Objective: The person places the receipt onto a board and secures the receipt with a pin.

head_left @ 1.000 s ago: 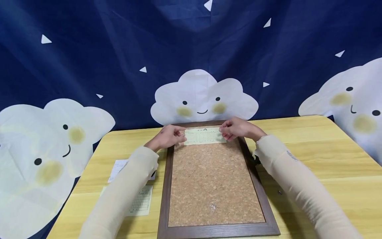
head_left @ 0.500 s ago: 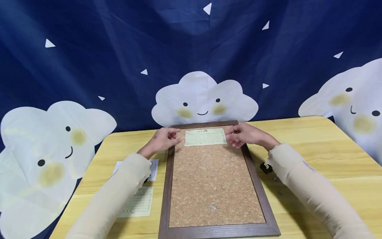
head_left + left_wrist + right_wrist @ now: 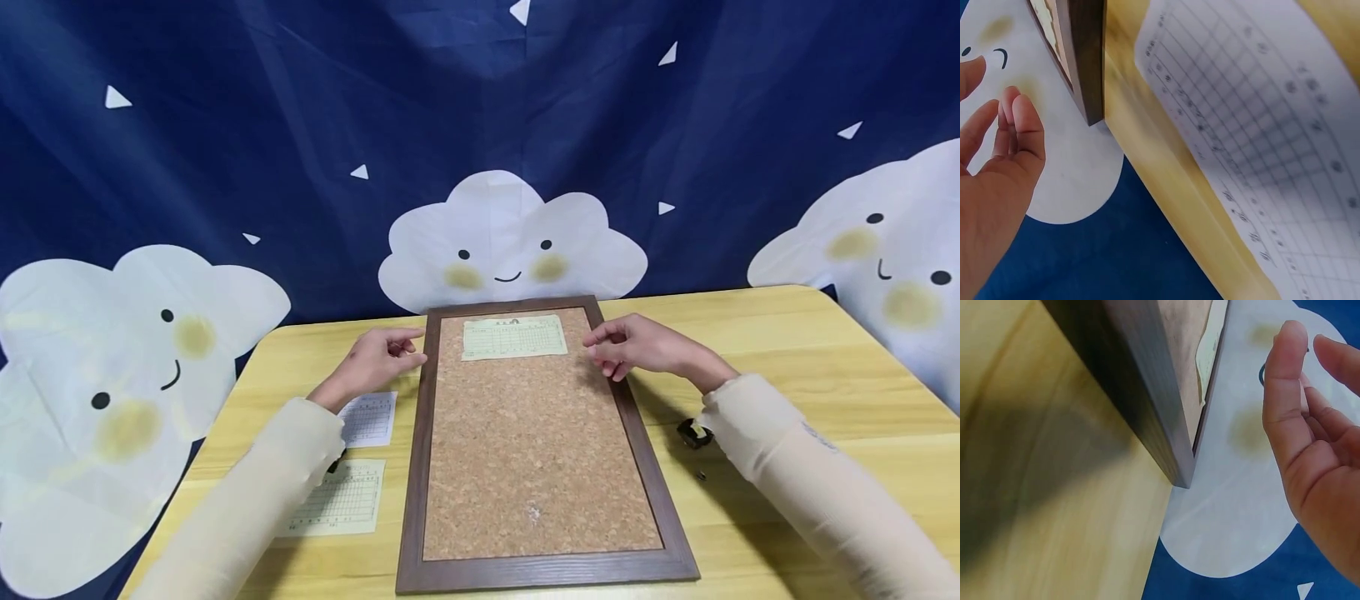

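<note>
A pale green printed form (image 3: 514, 337) lies flat at the top of a cork board (image 3: 540, 450) with a dark wooden frame (image 3: 547, 571). Off the board's upper left edge, my left hand (image 3: 371, 362) hovers with thumb and forefinger apart, holding nothing. My right hand (image 3: 648, 343) is above the frame's upper right side, also holding nothing, its fingers loosely bent. Both wrist views show a gap between thumb and fingertips. In the right wrist view the form's edge (image 3: 1207, 353) looks slightly wavy against the cork.
Left of the board lie a white printed form (image 3: 369, 419) and another pale green form (image 3: 345, 500), partly under my left sleeve. A small black object (image 3: 695, 433) and a tiny metal bit (image 3: 701, 476) lie on the wooden table (image 3: 847, 358) at right. A cloud-patterned curtain (image 3: 322, 125) hangs behind.
Both hands have let go of the pale green form and moved outward, left hand to the left and right hand to the right. The form stays at the board's top.
</note>
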The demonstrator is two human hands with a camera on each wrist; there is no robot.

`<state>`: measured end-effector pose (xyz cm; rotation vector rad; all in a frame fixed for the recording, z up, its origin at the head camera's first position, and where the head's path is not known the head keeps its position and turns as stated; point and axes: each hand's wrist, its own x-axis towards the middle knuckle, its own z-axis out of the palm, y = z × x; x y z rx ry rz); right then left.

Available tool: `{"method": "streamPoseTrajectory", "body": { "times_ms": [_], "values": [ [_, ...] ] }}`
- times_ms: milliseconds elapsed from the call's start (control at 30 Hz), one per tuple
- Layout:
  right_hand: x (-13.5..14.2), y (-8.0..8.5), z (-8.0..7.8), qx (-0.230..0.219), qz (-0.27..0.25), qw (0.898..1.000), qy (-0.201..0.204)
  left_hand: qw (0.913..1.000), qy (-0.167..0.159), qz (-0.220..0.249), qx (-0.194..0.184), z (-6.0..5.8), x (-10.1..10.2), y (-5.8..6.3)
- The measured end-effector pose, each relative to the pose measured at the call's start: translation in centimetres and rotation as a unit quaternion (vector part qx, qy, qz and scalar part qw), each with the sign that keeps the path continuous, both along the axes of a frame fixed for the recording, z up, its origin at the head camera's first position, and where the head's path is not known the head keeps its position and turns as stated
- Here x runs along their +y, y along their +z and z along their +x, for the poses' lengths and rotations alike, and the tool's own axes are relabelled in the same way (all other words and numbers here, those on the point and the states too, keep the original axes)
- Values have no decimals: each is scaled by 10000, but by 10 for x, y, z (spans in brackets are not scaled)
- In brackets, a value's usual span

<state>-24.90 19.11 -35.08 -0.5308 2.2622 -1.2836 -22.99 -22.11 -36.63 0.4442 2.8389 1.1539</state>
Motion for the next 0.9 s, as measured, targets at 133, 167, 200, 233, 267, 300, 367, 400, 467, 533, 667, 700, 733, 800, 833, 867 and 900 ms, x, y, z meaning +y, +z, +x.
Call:
{"method": "streamPoseTrajectory", "body": {
  "times_ms": [133, 167, 200, 233, 267, 300, 367, 400, 467, 533, 667, 700, 733, 800, 833, 867, 900],
  "values": [
    [6, 0, 7, -11, -72, 10000, -52, 10000, 58, 26, 35, 6, -7, 0],
    [7, 0, 9, -4, -87, 9999, -60, 10000, 74, 22, 13, 8, -9, 0],
    [9, 0, 11, -19, -107, 9999, -77, 10000, 88, 17, -7, 9, -11, 0],
    [10, 1, 13, -1, -114, 9999, -83, 9999, 97, 21, -31, 11, -13, 1],
    [11, 1, 14, 22, -106, 9999, -91, 9999, 124, 27, -61, 12, -15, 1],
    [13, 2, 16, 41, -96, 9999, -93, 9999, 136, 35, -79, 14, -16, 2],
    [15, 2, 20, 77, -77, 9999, -99, 9999, 108, 51, -78, 17, -19, 2],
    [16, 3, 21, 93, -75, 9999, -98, 9999, 90, 58, -62, 18, -21, 3],
    [19, 3, 25, 109, -50, 9999, -96, 9999, 62, 99, -53, 21, -23, 3],
    [21, 1, 28, 116, -47, 9999, -89, 9999, 47, 94, -40, 24, -25, 2],
    [26, -4, 35, 84, -67, 9999, -113, 9999, 71, 91, -76, 29, -27, 0],
    [28, -5, 36, 74, -85, 9999, -122, 9999, 65, 97, -78, 30, -28, -1],
    [29, -7, 38, 62, -104, 9998, -133, 9999, 59, 119, -81, 30, -28, -1],
    [32, -9, 41, 31, -145, 9998, -158, 9998, 74, 173, -85, 31, -30, -2],
    [33, -10, 42, 31, -166, 9997, -164, 9997, 88, 192, -84, 32, -31, -3],
    [34, -11, 43, 38, -188, 9997, -163, 9997, 88, 202, -77, 32, -32, -4],
    [34, -12, 44, 48, -212, 9996, -157, 9997, 97, 211, -82, 33, -33, -4]
  ]
}}
